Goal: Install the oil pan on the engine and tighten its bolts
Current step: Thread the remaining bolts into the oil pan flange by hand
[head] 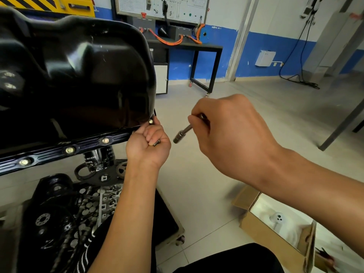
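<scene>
The black oil pan (84, 71) sits on the engine, filling the upper left. Three bolts (69, 150) show along its near flange, and one more bolt (150, 121) sits at the right corner. My left hand (149, 144) is at that corner, fingertips on the corner bolt, with spare bolts (156, 143) curled in its palm. My right hand (226, 134) grips a socket wrench (182, 133) just right of the corner; its socket end points down-left and is apart from the pan.
A tray of engine parts (94, 203) and an oil filter (97, 158) lie below the pan. An open cardboard box (275, 229) stands on the floor at lower right. A black bench (202, 62) with orange cables stands by the blue wall.
</scene>
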Available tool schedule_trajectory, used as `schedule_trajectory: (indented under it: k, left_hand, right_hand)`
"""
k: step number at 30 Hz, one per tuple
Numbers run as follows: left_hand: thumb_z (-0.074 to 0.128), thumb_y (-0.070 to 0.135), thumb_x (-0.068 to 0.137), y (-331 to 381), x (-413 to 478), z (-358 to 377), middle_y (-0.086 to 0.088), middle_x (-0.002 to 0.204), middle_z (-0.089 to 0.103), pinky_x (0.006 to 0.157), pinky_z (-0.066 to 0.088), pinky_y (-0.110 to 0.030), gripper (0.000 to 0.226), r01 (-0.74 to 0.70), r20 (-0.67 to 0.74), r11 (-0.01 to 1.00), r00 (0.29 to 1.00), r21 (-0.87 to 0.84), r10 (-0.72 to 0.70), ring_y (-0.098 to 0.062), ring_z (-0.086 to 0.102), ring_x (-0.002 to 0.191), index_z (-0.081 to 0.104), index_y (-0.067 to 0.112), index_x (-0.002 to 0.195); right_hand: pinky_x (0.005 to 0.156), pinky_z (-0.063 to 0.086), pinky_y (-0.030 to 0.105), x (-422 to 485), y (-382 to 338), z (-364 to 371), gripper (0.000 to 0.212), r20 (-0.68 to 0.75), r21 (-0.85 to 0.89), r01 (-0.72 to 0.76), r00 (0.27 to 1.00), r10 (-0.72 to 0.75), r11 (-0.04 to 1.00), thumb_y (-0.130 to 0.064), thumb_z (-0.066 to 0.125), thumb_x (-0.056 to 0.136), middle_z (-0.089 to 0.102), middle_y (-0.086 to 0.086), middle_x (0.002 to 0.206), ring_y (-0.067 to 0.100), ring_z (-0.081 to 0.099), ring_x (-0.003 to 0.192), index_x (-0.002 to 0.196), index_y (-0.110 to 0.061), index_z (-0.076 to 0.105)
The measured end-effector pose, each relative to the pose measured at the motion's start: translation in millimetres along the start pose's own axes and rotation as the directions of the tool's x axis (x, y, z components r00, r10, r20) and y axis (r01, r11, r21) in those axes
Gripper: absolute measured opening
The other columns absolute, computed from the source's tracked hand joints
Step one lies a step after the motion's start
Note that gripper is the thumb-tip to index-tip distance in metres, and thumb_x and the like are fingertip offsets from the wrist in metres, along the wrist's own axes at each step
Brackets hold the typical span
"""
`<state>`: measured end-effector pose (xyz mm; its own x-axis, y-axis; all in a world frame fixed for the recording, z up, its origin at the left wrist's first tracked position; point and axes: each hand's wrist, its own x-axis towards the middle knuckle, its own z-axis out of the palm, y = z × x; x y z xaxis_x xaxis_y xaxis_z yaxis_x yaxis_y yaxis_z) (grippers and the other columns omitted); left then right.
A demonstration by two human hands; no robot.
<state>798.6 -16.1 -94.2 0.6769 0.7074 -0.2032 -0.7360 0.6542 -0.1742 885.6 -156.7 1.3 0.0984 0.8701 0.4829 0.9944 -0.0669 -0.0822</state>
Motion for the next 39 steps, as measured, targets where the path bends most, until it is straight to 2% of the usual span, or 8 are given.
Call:
schedule_trajectory:
  k: [11, 21, 24, 28, 31, 35, 36, 39]
  left_hand:
    - [0.049, 0.017, 0.099, -1, 3, -7, 0.006, 0.044, 0.03, 0.029, 0.023, -0.016, 0.021, -0.012, -0.013, 0.996, 1.0, 0.093, 0.013, -0.007, 0.027, 0.03, 0.061, 0.0, 0.093]
    - [0.057, 0.019, 0.098, -5, 8, -1, 0.007, 0.046, 0.029, 0.029, 0.024, -0.016, 0.021, -0.071, -0.111, 0.987, 0.99, 0.146, 0.087, -0.006, 0.026, 0.03, 0.062, 0.0, 0.091]
    - [0.059, 0.02, 0.097, -5, 9, -1, 0.007, 0.045, 0.029, 0.029, 0.024, -0.015, 0.021, -0.072, -0.128, 0.984, 0.987, 0.163, 0.093, -0.005, 0.026, 0.03, 0.062, 0.001, 0.088]
    - [0.059, 0.022, 0.097, 0, 7, 0, 0.008, 0.045, 0.029, 0.029, 0.022, -0.014, 0.023, -0.039, -0.138, 0.975, 0.988, 0.217, 0.07, -0.006, 0.026, 0.029, 0.061, 0.003, 0.084]
    - [0.058, 0.022, 0.096, 3, 4, 0, 0.008, 0.044, 0.029, 0.029, 0.022, -0.015, 0.024, -0.014, -0.146, 0.963, 0.988, 0.27, 0.056, -0.006, 0.026, 0.028, 0.061, 0.002, 0.082]
    - [0.062, 0.02, 0.084, 6, 4, -3, 0.008, 0.044, 0.029, 0.027, 0.022, -0.017, 0.016, -0.003, -0.119, 0.94, 0.992, 0.343, 0.047, -0.006, 0.026, 0.029, 0.062, 0.005, 0.081]
    - [0.062, 0.02, 0.082, 8, 5, -4, 0.008, 0.044, 0.029, 0.027, 0.022, -0.018, 0.015, 0.002, -0.107, 0.932, 0.994, 0.362, 0.04, -0.006, 0.026, 0.029, 0.062, 0.005, 0.081]
    - [0.059, 0.023, 0.084, 14, 9, -8, 0.008, 0.043, 0.027, 0.026, 0.021, -0.017, 0.018, 0.008, -0.069, 0.899, 0.997, 0.438, 0.024, -0.007, 0.027, 0.028, 0.063, 0.006, 0.082]
  right_hand:
    - [0.052, 0.045, 0.031, -14, 20, 13, 0.013, -0.233, 0.292, 0.042, 0.972, 0.029, 0.956, -0.017, 0.063, 0.094, 0.05, -0.012, 0.054, 0.012, 0.049, 0.048, 0.085, -0.011, 0.072]
    - [0.048, 0.035, 0.011, -26, 36, 13, 0.011, -0.209, 0.342, -0.022, 0.973, 0.099, 0.939, -0.018, 0.066, 0.093, 0.046, -0.018, 0.051, 0.006, 0.052, 0.053, 0.084, -0.014, 0.072]
    - [0.049, 0.039, 0.013, -25, 41, 19, 0.012, -0.213, 0.428, -0.019, 0.97, 0.121, 0.904, -0.022, 0.067, 0.093, 0.055, -0.011, 0.054, 0.011, 0.056, 0.056, 0.084, -0.015, 0.071]
    - [0.05, 0.043, 0.029, -12, 46, 43, 0.027, -0.187, 0.682, -0.085, 0.94, 0.286, 0.726, -0.034, 0.061, 0.096, 0.056, 0.006, 0.057, 0.024, 0.051, 0.053, 0.076, -0.017, 0.061]
    - [0.057, 0.044, 0.037, 10, 46, 70, 0.043, -0.083, 0.793, -0.235, 0.872, 0.482, 0.562, -0.04, 0.045, 0.103, 0.05, 0.013, 0.06, 0.034, 0.049, 0.059, 0.069, -0.012, 0.045]
    - [0.05, 0.036, 0.032, 38, 34, 98, 0.05, 0.139, 0.925, -0.308, 0.818, 0.559, 0.221, -0.043, 0.042, 0.103, 0.034, 0.002, 0.05, 0.019, 0.041, 0.047, 0.063, -0.013, 0.04]
    - [0.049, 0.034, 0.028, 42, 31, 104, 0.051, 0.133, 0.929, -0.286, 0.85, 0.509, 0.236, -0.043, 0.047, 0.101, 0.033, -0.002, 0.048, 0.014, 0.039, 0.045, 0.059, -0.016, 0.039]
    - [0.054, 0.038, 0.018, 52, 22, 121, 0.041, -0.038, 0.873, -0.093, 0.966, 0.257, 0.478, -0.029, 0.068, 0.091, 0.05, -0.01, 0.05, 0.003, 0.042, 0.048, 0.053, -0.025, 0.054]
